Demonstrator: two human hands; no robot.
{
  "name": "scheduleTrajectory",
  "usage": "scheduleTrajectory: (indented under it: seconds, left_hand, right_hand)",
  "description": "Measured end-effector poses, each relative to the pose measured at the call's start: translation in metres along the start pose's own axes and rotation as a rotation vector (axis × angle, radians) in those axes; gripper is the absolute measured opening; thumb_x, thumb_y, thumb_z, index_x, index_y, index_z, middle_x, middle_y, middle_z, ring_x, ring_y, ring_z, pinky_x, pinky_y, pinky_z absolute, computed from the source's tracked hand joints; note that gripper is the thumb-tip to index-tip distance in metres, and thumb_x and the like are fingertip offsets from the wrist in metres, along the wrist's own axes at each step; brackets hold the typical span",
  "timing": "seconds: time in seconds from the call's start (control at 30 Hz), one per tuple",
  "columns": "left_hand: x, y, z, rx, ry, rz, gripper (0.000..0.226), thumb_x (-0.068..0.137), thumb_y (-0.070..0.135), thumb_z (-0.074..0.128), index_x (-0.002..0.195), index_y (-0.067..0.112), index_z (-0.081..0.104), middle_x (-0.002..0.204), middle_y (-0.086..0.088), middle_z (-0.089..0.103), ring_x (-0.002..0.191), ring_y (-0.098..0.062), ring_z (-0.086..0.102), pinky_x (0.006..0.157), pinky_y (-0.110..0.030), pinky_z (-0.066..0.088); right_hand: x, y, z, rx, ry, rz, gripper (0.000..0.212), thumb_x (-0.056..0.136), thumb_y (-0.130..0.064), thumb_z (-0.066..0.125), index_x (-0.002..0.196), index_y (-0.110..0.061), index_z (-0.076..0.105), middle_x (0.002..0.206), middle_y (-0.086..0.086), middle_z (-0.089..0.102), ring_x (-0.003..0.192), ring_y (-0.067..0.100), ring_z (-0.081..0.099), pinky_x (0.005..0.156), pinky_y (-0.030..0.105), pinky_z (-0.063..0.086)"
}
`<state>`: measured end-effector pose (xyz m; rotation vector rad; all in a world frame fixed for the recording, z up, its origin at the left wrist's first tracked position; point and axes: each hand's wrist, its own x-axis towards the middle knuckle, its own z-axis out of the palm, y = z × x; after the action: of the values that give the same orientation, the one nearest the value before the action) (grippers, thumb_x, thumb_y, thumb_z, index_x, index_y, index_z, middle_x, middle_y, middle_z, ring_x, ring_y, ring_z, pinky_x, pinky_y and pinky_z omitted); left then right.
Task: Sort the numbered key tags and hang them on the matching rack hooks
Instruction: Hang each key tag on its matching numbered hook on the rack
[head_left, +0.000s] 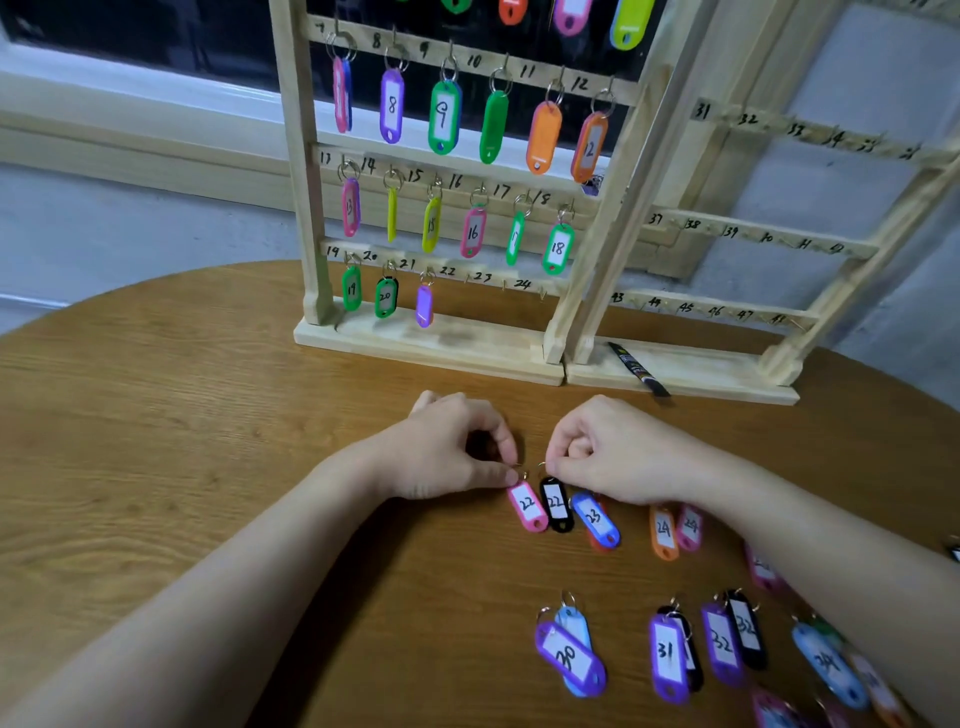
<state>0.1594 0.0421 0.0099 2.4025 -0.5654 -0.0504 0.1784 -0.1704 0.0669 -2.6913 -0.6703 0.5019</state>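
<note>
Tags marked 22 lie side by side on the surface just in front of the wrists, the pink tag (528, 506) under the left hand (451, 449) and the black tag (557, 504) under the right hand (605, 449), each with its long axis running back toward the person and its ring end pointing away toward the rack (441, 343). Each hand's fingers are curled in a pinch at the ring of its own tag, thumb and forefinger closed on the metal loop. Hook 22 (466, 280) stands bare straight ahead, slightly left of both tags, so either hand looks about equally placed to lift its tag up and forward.
</note>
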Motion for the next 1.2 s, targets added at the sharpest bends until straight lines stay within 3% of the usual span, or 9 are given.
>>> scheduleTrajectory:
  seconds: [0.2, 0.4, 0.57, 0.7, 0.83, 0.93, 1.0, 1.2]
  left_hand:
    - [-0.001, 0.003, 0.002, 0.014, 0.016, -0.013, 0.012, 0.088, 0.042, 0.072, 0.091, 0.031, 0.072, 0.099, 0.017, 0.062, 0.106, -0.004, 0.049, 0.092, -0.03, 0.02]
    - [0.0, 0.008, 0.01, 0.033, 0.095, -0.06, 0.025, 0.083, 0.059, 0.07, 0.08, 0.034, 0.068, 0.094, 0.017, 0.062, 0.106, -0.006, 0.047, 0.1, -0.035, 0.023]
    - [-0.001, 0.011, 0.009, 0.023, 0.1, -0.085, 0.015, 0.086, 0.046, 0.072, 0.078, 0.036, 0.066, 0.096, 0.015, 0.064, 0.107, -0.009, 0.044, 0.102, -0.037, 0.021]
    - [-0.003, 0.01, 0.003, -0.16, 0.142, -0.125, 0.012, 0.09, 0.04, 0.072, 0.08, 0.033, 0.071, 0.089, 0.021, 0.067, 0.096, 0.002, 0.053, 0.11, -0.041, 0.027]
    - [-0.006, -0.001, -0.001, -0.239, 0.379, -0.163, 0.014, 0.092, 0.034, 0.069, 0.078, 0.031, 0.071, 0.079, 0.025, 0.067, 0.086, -0.001, 0.059, 0.102, -0.051, 0.043]
    - [-0.006, -0.011, -0.007, -0.119, 0.668, -0.184, 0.019, 0.092, 0.026, 0.069, 0.074, 0.028, 0.066, 0.073, 0.018, 0.063, 0.073, -0.001, 0.054, 0.082, -0.04, 0.048]
    - [-0.007, -0.016, -0.012, -0.117, 0.766, -0.196, 0.019, 0.094, 0.025, 0.066, 0.075, 0.026, 0.066, 0.073, 0.014, 0.064, 0.071, -0.004, 0.053, 0.074, -0.036, 0.045]
    - [-0.004, -0.027, -0.015, -0.1, 0.884, -0.275, 0.013, 0.096, 0.024, 0.062, 0.084, 0.027, 0.063, 0.082, 0.012, 0.064, 0.079, -0.017, 0.053, 0.081, -0.043, 0.048]
  right_hand:
    - [-0.003, 0.003, -0.002, 0.062, 0.006, 0.001, 0.015, 0.094, -0.023, 0.064, 0.084, -0.022, 0.075, 0.049, -0.009, 0.054, 0.045, 0.005, 0.04, 0.05, 0.025, 0.035]
    - [-0.003, 0.001, -0.008, 0.102, 0.019, -0.024, 0.016, 0.094, -0.023, 0.064, 0.082, -0.022, 0.074, 0.052, -0.006, 0.051, 0.049, 0.013, 0.037, 0.053, 0.029, 0.033]
    - [-0.003, 0.0, -0.012, 0.123, 0.031, -0.031, 0.014, 0.095, -0.024, 0.066, 0.084, -0.021, 0.074, 0.05, -0.007, 0.049, 0.05, 0.014, 0.038, 0.057, 0.029, 0.034]
    - [-0.002, -0.001, -0.018, 0.171, 0.1, -0.055, 0.012, 0.094, -0.025, 0.068, 0.086, -0.02, 0.075, 0.049, -0.007, 0.05, 0.051, 0.012, 0.04, 0.058, 0.029, 0.036]
    - [0.012, -0.006, -0.025, 0.284, 0.308, -0.11, 0.015, 0.095, -0.022, 0.069, 0.083, -0.015, 0.073, 0.047, -0.01, 0.048, 0.045, 0.007, 0.038, 0.053, 0.026, 0.033]
    - [0.032, -0.019, -0.027, 0.334, 0.509, -0.155, 0.017, 0.096, -0.017, 0.066, 0.08, -0.016, 0.072, 0.045, -0.009, 0.043, 0.042, 0.005, 0.035, 0.049, 0.012, 0.031]
    - [0.048, -0.031, -0.027, 0.388, 0.557, -0.168, 0.016, 0.096, -0.017, 0.065, 0.082, -0.014, 0.072, 0.047, -0.006, 0.045, 0.04, 0.005, 0.034, 0.046, 0.012, 0.03]
    - [0.096, -0.058, -0.024, 0.468, 0.663, -0.112, 0.015, 0.094, -0.017, 0.066, 0.082, -0.014, 0.074, 0.053, -0.006, 0.056, 0.04, -0.002, 0.043, 0.044, 0.008, 0.03]
